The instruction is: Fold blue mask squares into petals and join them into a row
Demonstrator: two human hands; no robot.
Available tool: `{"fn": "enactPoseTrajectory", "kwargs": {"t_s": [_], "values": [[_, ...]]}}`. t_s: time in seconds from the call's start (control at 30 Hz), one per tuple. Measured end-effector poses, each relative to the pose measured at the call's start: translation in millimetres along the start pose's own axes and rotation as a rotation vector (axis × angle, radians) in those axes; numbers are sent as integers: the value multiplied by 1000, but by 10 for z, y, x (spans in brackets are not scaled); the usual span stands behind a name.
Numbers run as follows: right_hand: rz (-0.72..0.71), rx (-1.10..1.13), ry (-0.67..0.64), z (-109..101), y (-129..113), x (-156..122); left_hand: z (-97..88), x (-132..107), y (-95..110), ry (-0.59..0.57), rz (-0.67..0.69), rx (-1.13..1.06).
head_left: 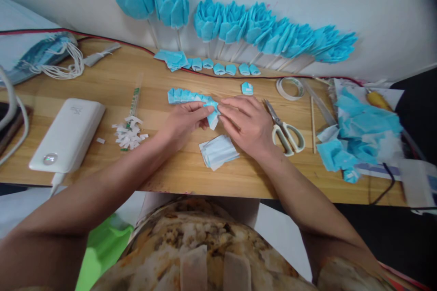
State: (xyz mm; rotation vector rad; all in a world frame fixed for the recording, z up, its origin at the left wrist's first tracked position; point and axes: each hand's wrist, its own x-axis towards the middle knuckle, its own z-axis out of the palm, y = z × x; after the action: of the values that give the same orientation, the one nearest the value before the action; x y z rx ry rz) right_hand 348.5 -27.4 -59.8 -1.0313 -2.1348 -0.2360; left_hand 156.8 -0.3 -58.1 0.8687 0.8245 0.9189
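Between my two hands is a small folded blue paper petal (213,118), its lower end pale. My left hand (186,122) pinches it from the left with thumb and fingers. From the right, the fingertips of my right hand (251,122) press against its edge. Just behind them lies a row of folded blue petals (184,95), partly covered by my left hand. Below the hands rests a stack of pale blue paper squares (218,151). One single folded petal (247,88) sits beyond my right hand, and scissors (284,129) lie beside it.
Blue paper flowers (208,20) on sticks lean along the wall, with several folded petals (219,69) before them. White paper strips (129,134) and a power bank (68,134) are at left. A tape roll (290,88), a stick (313,125) and crumpled blue paper (365,122) lie right.
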Motion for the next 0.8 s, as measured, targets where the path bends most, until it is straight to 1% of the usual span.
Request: {"fn": "enactPoseTrajectory", "kwargs": {"t_s": [0.1,0.27,0.43,0.53,0.57,0.7,0.73,0.8], "values": [[5,-10,-12,2,-2,-6,3,8,-16,-13,15,-22],[62,-13,-49,14,-14,-26,12,27,-20,-3,10,-56],[29,-25,-39,20,-31,-29,12,31,-8,10,-8,-49],[8,21,-8,13,-43,-15,11,32,-1,17,-19,-32],[22,49,7,6,-45,-10,10,33,2,19,-19,-27],[155,132,70,-17,-23,1,5,34,19,33,-31,-54],[157,137,67,-15,-13,0,3,34,23,34,-35,-74],[98,135,30,3,5,-3,-3,33,27,27,-43,-120]]}}
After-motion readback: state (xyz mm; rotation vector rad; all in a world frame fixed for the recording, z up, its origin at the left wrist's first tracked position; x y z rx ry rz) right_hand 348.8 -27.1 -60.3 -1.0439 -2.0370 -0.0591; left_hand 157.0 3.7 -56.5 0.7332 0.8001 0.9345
